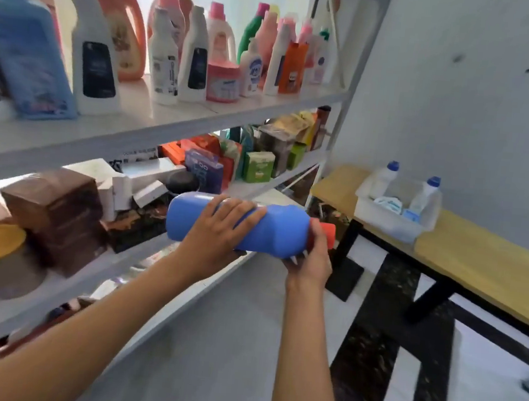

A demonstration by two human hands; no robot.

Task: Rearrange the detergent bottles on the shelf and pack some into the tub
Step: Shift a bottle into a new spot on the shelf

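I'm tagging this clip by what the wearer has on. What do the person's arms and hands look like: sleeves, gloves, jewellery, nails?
Both forearms are bare as far as the picture shows: no sleeves, gloves, watch or bracelets in view. No rings show on the left hand or the right hand. The right hand has long, pointed, pale nails; the left hand's nails are too blurred to judge.

Two bare arms are showing, with no sleeves covering them up to the bottom edge of the picture. The left hand [218, 228] and the right hand [310, 263] are wearing no gloves, rings or watches. The right hand's fingernails are looking long and pale.
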